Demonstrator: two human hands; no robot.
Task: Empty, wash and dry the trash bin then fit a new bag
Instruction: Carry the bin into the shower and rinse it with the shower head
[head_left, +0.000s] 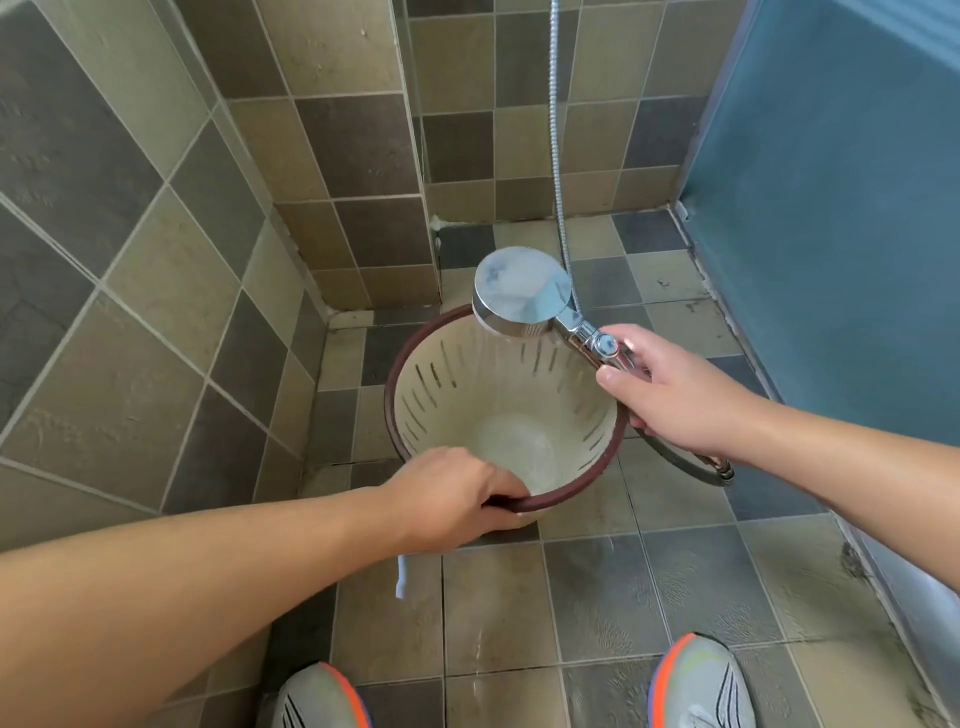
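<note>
A person's left hand (452, 496) clenches the near rim of the empty slotted trash bin (467, 400), upright on the tiled shower floor (597, 597); the right hand (670, 395) grasps the shower head (522, 291), poised over the bin's far-right rim, facing down into it.

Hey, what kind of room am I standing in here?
Most likely a bathroom shower area. The walls and floor are tiled, a metal hose hangs down the wall, and your right hand holds a shower head over the bin.
</note>
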